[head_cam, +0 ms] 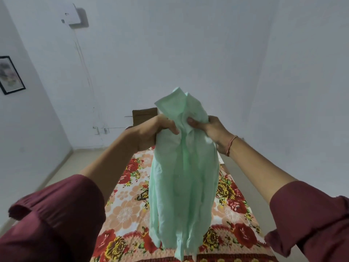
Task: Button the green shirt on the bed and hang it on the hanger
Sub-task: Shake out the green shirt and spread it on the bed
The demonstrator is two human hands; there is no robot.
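Note:
The pale green shirt (184, 174) hangs in the air above the bed (128, 210), collar end up and hem trailing down toward the floral bedspread. My left hand (154, 131) grips the shirt's upper left side just below the collar. My right hand (209, 129) pinches the fabric on the upper right, thumb on the front near the placket. The cloth bunches between both hands, and the collar sticks up above them. No hanger is in view.
A brown headboard or box (144, 115) stands at the far end of the bed against the white wall. A framed picture (10, 74) hangs on the left wall. A white wall fixture (76, 15) sits high up. Pale floor runs along the bed's left side.

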